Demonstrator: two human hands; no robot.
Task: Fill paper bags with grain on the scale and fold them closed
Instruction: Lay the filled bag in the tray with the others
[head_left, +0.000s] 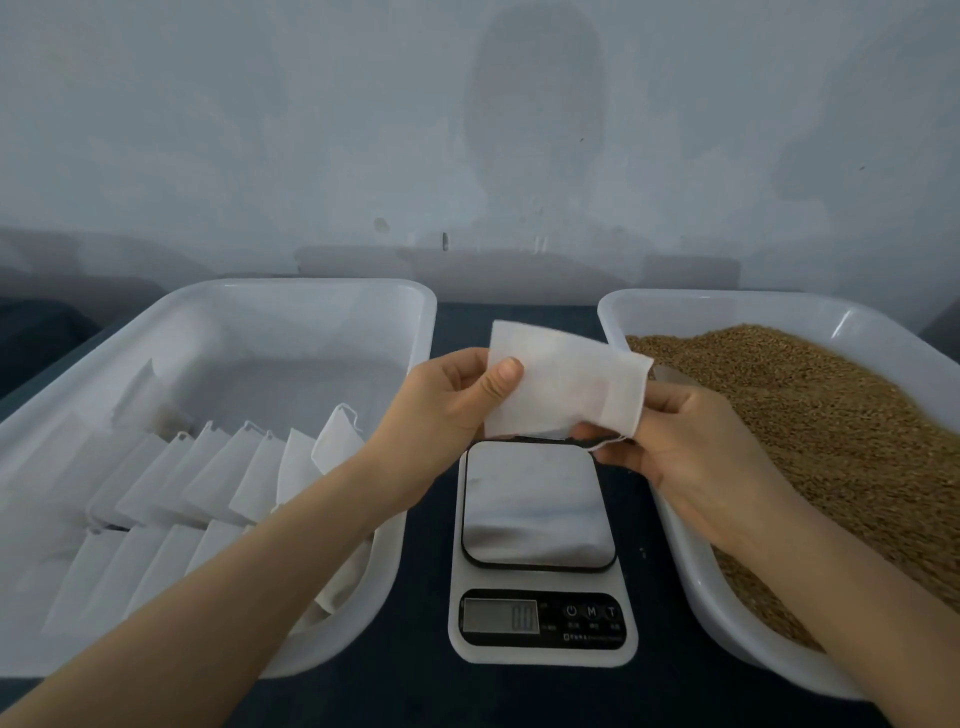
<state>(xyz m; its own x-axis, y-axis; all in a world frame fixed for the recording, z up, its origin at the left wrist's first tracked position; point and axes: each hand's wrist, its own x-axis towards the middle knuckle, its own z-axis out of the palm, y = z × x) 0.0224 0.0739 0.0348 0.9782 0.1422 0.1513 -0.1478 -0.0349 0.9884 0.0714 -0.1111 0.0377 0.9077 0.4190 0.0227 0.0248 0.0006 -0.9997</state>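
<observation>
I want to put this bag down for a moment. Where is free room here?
Bare: the steel platform of the white digital scale, and the far half of the left white plastic tray. Crowded: that tray's near half, packed with white paper bags; the right white tray, full of brown grain.

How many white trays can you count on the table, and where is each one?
2. The left tray sits beside the scale and holds paper bags; the right tray sits on the scale's other side and holds grain. No others show.
</observation>
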